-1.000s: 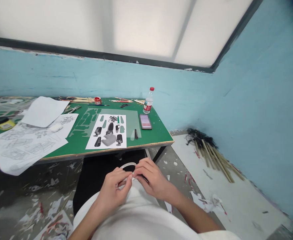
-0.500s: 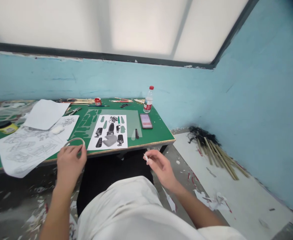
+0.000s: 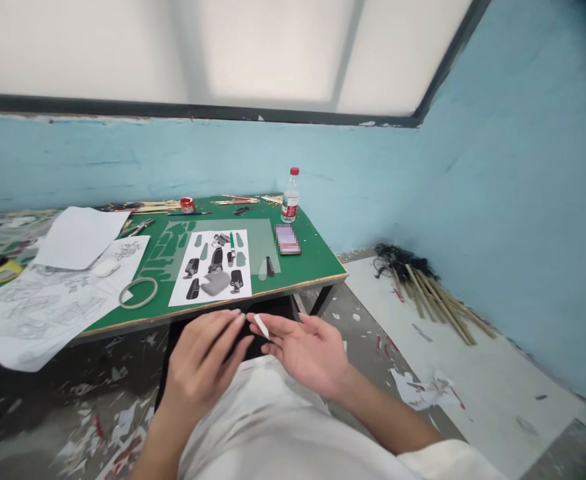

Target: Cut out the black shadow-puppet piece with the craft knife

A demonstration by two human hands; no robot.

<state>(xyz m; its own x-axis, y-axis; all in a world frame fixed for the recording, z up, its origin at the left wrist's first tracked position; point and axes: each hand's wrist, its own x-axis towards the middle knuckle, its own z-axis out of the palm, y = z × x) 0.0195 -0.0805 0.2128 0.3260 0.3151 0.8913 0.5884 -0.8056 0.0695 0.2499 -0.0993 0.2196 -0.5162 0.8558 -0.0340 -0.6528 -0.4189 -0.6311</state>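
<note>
Palm up above my lap, my right hand (image 3: 309, 352) bears a small white strip (image 3: 261, 327) across its outstretched fingers. What the strip is made of does not show. My left hand (image 3: 209, 360) is beside it, palm down, fingers slightly bent and thumb apart, with no object visible in it. Its fingertips are close to those of my right hand; whether they touch I cannot tell. On the near edge of the green table (image 3: 317, 247) lies a roll of tape (image 3: 138, 293), partly over the drawing sheets (image 3: 63, 300).
A printed sheet with cut-out shapes (image 3: 213, 268) lies near the table edge, a green-handled craft knife (image 3: 233, 244) on it. Behind are a phone (image 3: 287, 239), water bottle (image 3: 289, 197), red paint jar (image 3: 187, 205) and pliers (image 3: 139, 228). Bamboo sticks (image 3: 437, 303) lie on the floor at right.
My left hand has let go of the tape roll, now lying on the table, and moved right to my right hand. My right hand has moved left and turned palm up.
</note>
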